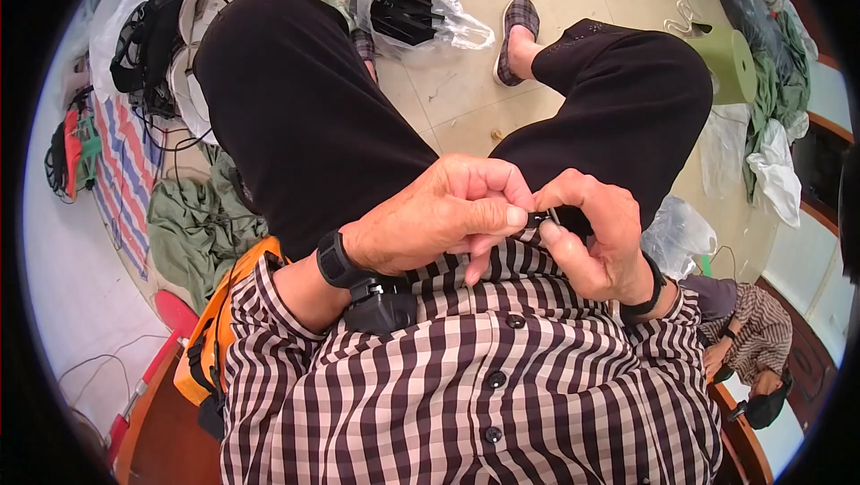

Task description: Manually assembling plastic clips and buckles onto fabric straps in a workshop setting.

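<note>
Above my lap, both hands meet at a small black piece point(537, 219), too small and covered by fingers to name. My left hand point(439, 214) is closed, its thumb and forefinger pinching one side of the piece. From the other side, my right hand point(593, 236) pinches with thumb and forefinger. A thin, greyish sliver point(554, 214) shows between the right fingertips; its kind I cannot make out. Behind the hands are my black trousers point(309, 118) and my checked shirt point(430, 377).
On the tiled floor ahead, a clear plastic bag point(457, 30) holds black items point(408, 6). A green stool point(727, 64) stands right, near green cloth and plastic bags. Left are black straps point(148, 51), a striped sheet point(125, 176) and crumpled green cloth point(199, 234). An orange bag point(202, 369) touches my left side.
</note>
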Motion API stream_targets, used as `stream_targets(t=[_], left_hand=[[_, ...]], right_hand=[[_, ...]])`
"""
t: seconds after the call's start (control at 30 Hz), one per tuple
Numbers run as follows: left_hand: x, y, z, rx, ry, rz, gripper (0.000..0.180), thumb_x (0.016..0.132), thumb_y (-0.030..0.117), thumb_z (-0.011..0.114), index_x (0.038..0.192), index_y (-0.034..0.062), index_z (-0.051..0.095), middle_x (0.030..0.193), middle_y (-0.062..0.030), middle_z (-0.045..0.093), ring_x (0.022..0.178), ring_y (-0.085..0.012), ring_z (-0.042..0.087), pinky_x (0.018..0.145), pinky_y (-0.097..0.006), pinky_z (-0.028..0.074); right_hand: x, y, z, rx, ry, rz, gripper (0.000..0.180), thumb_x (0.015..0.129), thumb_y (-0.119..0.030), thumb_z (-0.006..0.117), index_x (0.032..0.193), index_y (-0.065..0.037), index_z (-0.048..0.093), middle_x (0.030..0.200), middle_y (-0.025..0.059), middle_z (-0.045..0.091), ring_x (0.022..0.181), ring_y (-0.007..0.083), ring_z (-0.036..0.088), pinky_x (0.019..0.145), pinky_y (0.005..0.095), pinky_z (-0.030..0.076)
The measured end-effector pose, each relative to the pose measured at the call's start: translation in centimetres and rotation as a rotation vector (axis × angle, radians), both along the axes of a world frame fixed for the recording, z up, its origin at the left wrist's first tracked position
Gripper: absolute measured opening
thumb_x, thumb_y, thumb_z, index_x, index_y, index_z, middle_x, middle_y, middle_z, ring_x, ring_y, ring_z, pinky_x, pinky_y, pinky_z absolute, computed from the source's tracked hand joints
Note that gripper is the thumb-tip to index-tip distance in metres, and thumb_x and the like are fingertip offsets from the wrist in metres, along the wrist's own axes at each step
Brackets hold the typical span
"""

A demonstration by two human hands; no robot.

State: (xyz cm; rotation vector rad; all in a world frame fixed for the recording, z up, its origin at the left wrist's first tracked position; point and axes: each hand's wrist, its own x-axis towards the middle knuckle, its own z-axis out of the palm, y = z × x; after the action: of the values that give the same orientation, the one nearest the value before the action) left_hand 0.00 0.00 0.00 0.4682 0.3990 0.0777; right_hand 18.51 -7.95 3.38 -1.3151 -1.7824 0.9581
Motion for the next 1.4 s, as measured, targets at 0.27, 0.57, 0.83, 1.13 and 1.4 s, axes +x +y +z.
stream_targets(t=[0.27,0.57,0.83,1.13,1.4], left_hand=[[0.1,0.0,0.0,-0.077,-0.023,-0.028,0.012,0.091,0.011,0.054,0.094,-0.0011,0.055,0.059,0.0044,0.041,0.044,-0.0014,0.038,0.041,-0.021,0.048],[0.4,0.0,0.5,-0.049,0.025,0.012,0.013,0.089,0.011,0.056,0.092,-0.0013,0.055,0.059,0.005,0.042,0.044,-0.0007,0.039,0.041,-0.021,0.048],[0.3,0.5,0.6,-0.042,0.073,-0.038,0.008,0.085,0.006,0.061,0.086,0.0008,0.056,0.062,0.0046,0.047,0.044,-0.0003,0.04,0.041,-0.02,0.048],[0.4,0.5,1.1,0.068,0.16,-0.023,0.003,0.08,0.002,0.06,0.082,0.0009,0.057,0.058,0.0048,0.048,0.041,-0.0012,0.04,0.041,-0.02,0.044],[0.4,0.2,1.1,0.423,0.279,0.004,0.005,0.079,0.004,0.059,0.075,0.0012,0.057,0.06,0.0017,0.055,0.046,-0.0023,0.048,0.04,-0.018,0.038]], right_hand=[[0.3,0.2,0.5,0.069,-0.058,0.006,0.026,0.061,0.005,0.062,0.086,0.002,0.056,0.07,0.0103,0.058,0.056,0.0213,0.057,0.05,0.0294,0.045],[0.1,0.2,0.5,0.039,-0.001,-0.02,0.027,0.06,0.007,0.059,0.087,0.002,0.055,0.069,0.0105,0.056,0.056,0.0226,0.056,0.05,0.0301,0.044],[-0.3,0.4,0.7,0.072,-0.052,-0.013,0.029,0.059,0.008,0.058,0.087,0.002,0.055,0.067,0.0098,0.055,0.056,0.0216,0.056,0.049,0.0291,0.043],[-0.4,0.3,0.4,0.042,-0.033,-0.003,0.03,0.062,0.008,0.062,0.091,0.001,0.057,0.072,0.0099,0.058,0.06,0.0211,0.058,0.052,0.0283,0.045],[0.4,0.5,0.6,-0.083,0.022,0.077,0.03,0.067,0.004,0.068,0.094,0.001,0.057,0.081,0.0109,0.061,0.069,0.0245,0.061,0.058,0.0301,0.048]])
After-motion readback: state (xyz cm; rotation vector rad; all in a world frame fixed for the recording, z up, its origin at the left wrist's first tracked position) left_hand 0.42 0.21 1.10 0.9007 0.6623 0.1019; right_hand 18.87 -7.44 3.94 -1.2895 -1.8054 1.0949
